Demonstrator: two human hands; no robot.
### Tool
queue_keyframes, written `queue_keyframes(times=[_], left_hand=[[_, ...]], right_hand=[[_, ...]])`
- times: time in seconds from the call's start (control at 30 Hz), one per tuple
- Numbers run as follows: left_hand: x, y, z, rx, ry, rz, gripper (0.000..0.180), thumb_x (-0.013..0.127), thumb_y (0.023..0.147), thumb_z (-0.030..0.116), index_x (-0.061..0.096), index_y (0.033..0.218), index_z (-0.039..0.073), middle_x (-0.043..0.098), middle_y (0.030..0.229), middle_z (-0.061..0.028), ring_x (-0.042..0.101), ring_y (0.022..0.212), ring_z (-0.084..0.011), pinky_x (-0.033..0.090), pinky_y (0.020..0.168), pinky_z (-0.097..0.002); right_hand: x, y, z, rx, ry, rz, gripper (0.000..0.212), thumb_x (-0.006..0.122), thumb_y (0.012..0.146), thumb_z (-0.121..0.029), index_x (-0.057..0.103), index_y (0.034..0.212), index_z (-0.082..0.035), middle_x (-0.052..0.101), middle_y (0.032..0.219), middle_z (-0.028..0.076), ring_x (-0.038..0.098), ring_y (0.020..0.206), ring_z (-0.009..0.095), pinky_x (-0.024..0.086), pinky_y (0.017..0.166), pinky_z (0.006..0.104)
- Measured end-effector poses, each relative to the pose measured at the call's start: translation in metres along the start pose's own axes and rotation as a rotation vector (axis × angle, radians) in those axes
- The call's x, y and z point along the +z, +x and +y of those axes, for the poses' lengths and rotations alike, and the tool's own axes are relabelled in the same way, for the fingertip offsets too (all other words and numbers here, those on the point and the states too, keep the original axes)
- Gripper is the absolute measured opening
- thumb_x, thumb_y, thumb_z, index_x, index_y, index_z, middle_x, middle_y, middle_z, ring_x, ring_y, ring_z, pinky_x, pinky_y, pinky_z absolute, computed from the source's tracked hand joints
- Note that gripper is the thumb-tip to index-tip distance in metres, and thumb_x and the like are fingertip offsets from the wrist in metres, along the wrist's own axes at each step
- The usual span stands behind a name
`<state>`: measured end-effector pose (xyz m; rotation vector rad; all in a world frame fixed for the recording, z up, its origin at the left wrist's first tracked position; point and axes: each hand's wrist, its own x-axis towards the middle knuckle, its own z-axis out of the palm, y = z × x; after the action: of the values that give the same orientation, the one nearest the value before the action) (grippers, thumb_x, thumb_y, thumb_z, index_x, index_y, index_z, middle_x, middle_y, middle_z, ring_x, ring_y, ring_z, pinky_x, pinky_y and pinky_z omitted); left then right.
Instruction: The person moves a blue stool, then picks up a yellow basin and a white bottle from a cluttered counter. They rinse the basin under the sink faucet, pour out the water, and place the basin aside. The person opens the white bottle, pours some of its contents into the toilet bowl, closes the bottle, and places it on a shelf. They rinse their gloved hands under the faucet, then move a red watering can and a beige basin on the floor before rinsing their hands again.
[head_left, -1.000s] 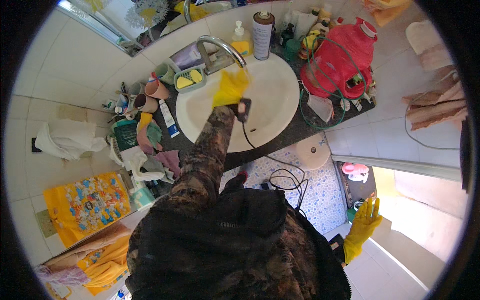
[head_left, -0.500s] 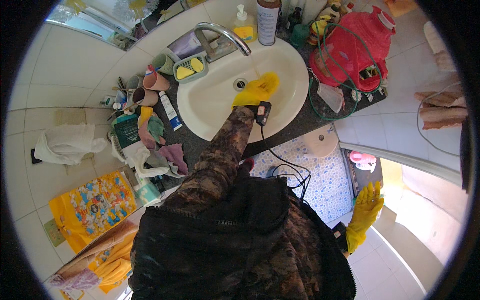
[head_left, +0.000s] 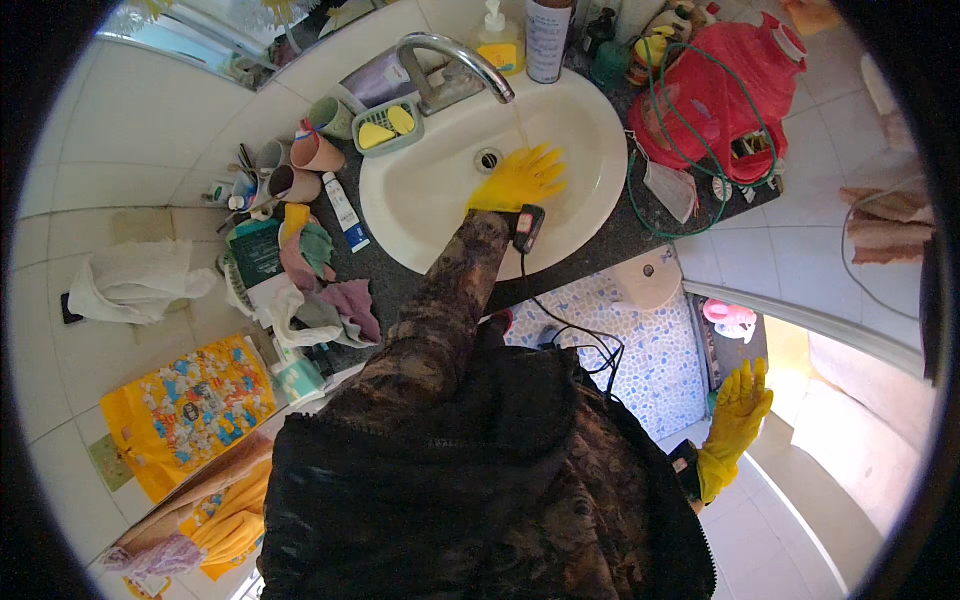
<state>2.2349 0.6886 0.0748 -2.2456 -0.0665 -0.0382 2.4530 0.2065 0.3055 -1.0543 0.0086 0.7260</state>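
My left hand, in a yellow rubber glove, is over the white washbasin with its fingers spread and nothing held. A thin stream of water seems to fall onto its fingers from the chrome tap. Beside the wrist lies the drain hole. A small black device with a cable sits on that wrist. Far out to the right, my right hand wears a matching yellow glove. Its fingers are stretched out and hold nothing.
Cups, a toothpaste tube, cloths and a soap dish crowd the dark counter's left. Behind the basin stand a pump bottle and a tall can. A red plastic jug with green cord is at right.
My left hand has opened out from a bunched pose, its fingers now spread apart under the tap. The right hand stays raised and open, and the whole view has shifted slightly.
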Motion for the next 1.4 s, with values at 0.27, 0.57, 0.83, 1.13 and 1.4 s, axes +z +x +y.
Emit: queue_keyframes(times=[0.27,0.57,0.83,1.13,1.4], left_hand=[[-0.048,0.012,-0.046,-0.951,-2.169,0.119,0.029,0.046,0.096,0.010,0.056,0.123,0.003,0.061,0.118,-0.0119,0.059,0.096,-0.0136,0.049,0.082,-0.0243],[-0.036,0.004,-0.033,-0.710,-2.971,0.455,0.036,0.048,0.095,0.018,0.052,0.130,0.009,0.052,0.132,-0.0149,0.050,0.121,-0.0286,0.040,0.105,-0.0432],[-0.020,0.021,-0.046,-0.272,-0.856,0.049,0.046,0.044,0.096,0.028,0.041,0.140,0.013,0.035,0.149,-0.0117,0.034,0.136,-0.0331,0.019,0.116,-0.0505],[-0.050,-0.023,-0.053,-0.988,-2.927,0.398,0.043,0.033,0.102,0.025,0.040,0.138,0.001,0.047,0.137,-0.0208,0.049,0.124,-0.0331,0.039,0.107,-0.0453],[-0.028,0.033,-0.058,-0.731,-3.218,0.808,0.043,0.040,0.101,0.028,0.040,0.138,0.006,0.041,0.143,-0.0198,0.041,0.131,-0.0351,0.031,0.111,-0.0487]], right_hand=[[0.007,-0.007,-0.003,-0.002,-0.049,-0.006,0.058,0.043,0.100,-0.042,0.036,0.142,-0.002,0.050,0.131,0.016,0.054,0.111,0.025,0.047,0.097,0.0348],[0.019,-0.009,0.000,-0.006,-0.076,0.088,0.055,0.044,0.100,-0.041,0.041,0.139,-0.002,0.051,0.131,0.016,0.053,0.111,0.022,0.045,0.096,0.0321],[0.023,-0.007,0.002,-0.026,-0.162,0.102,0.058,0.043,0.099,-0.045,0.040,0.140,-0.004,0.051,0.125,0.015,0.052,0.110,0.023,0.045,0.097,0.0333],[0.023,-0.002,0.004,-0.041,-0.174,0.086,0.060,0.042,0.100,-0.045,0.038,0.141,-0.002,0.049,0.131,0.017,0.052,0.114,0.025,0.045,0.098,0.0342],[0.044,0.005,0.011,-0.007,-0.135,0.012,0.057,0.043,0.100,-0.043,0.039,0.140,-0.002,0.043,0.140,0.015,0.046,0.122,0.025,0.039,0.103,0.0350]])
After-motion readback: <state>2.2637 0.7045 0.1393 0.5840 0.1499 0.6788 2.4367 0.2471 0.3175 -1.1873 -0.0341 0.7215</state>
